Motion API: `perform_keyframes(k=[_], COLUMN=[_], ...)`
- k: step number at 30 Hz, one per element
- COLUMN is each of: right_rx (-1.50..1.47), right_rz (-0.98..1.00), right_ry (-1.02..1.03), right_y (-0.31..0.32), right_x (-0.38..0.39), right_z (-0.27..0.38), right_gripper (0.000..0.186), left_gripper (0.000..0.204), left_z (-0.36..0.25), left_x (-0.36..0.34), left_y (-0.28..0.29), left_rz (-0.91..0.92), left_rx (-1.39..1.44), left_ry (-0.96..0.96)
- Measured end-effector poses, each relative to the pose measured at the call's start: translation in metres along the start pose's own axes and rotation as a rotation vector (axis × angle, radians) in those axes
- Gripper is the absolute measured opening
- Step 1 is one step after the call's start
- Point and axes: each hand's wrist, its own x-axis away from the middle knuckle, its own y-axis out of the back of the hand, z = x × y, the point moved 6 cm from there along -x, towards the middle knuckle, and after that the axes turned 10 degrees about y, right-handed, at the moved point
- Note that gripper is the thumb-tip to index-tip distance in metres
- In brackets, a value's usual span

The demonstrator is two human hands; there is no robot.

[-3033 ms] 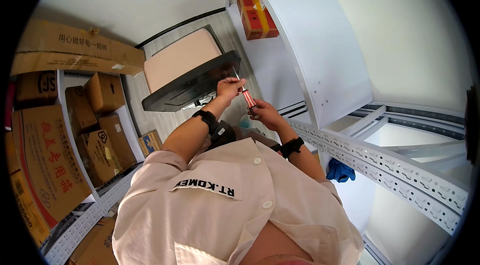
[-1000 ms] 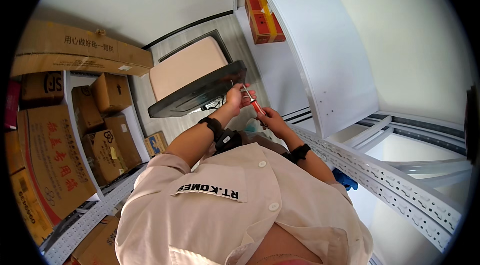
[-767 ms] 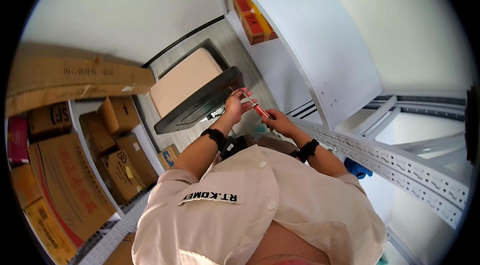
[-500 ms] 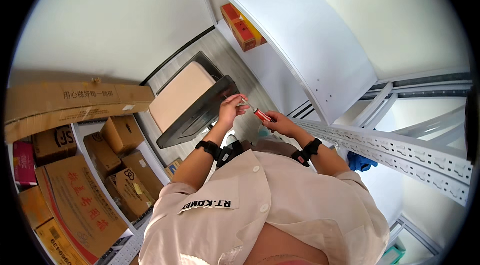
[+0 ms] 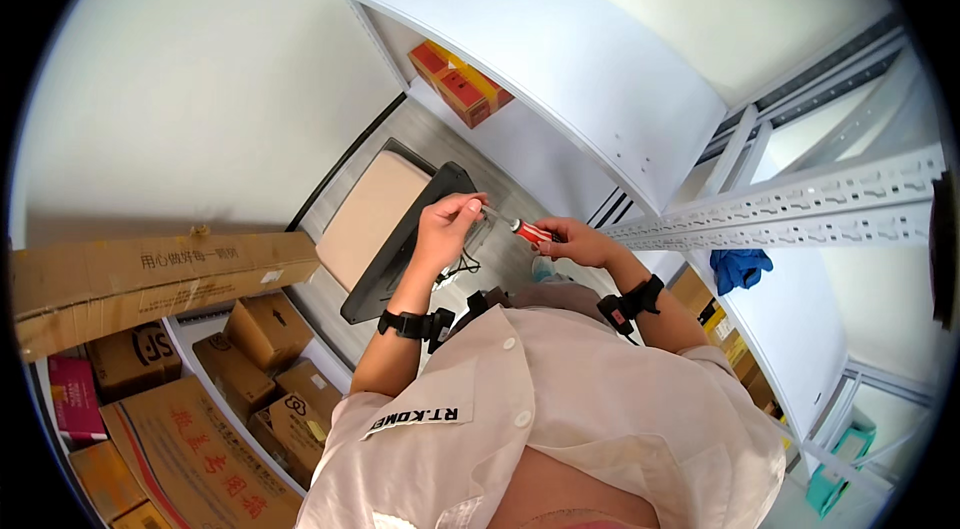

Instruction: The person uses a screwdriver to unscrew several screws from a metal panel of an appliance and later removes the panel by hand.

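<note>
My right hand is closed around the red and white handle of a screwdriver. Its thin metal shaft points left, toward my other hand. My left hand is pinched at the tip of that shaft, thumb against fingers; whatever lies between the fingertips is too small to make out. Both hands are in the air in front of my body. Below and beyond the left hand, a dark flat panel stands tilted against a beige-topped piece.
A large white shelf board spans ahead, with red and yellow boxes beneath it. A perforated white upright runs off to the right, near a blue cloth bundle. Cardboard boxes fill the shelving at left, below a long carton.
The view has swung, so the shelves and boxes sit differently in the picture. Both hands keep hold together, with the screwdriver lying slightly flatter between them.
</note>
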Motion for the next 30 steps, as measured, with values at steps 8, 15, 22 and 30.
perform_keyframes(k=[8, 15, 22, 30], right_rx=[0.016, -0.011, 0.022, 0.172], right_rz=[-0.047, -0.165, -0.206, -0.251], right_ry=[0.053, 0.061, 0.101, 0.031], right_y=[-0.048, -0.064, -0.04, 0.028], right_x=[0.005, 0.016, 0.038, 0.095], right_z=[0.025, 0.011, 0.017, 0.015], right_gripper=[0.037, 0.036, 0.034, 0.034], left_gripper=[0.01, 0.009, 0.011, 0.011], left_z=[-0.02, -0.031, -0.035, -0.032], left_x=[0.027, 0.049, 0.025, -0.056], left_y=[0.022, 0.021, -0.016, -0.1], left_rz=[-0.053, 0.01, 0.108, 0.066], left_rx=[0.158, 0.041, 0.22, 0.107], left_ry=[-0.102, -0.086, -0.086, -0.05])
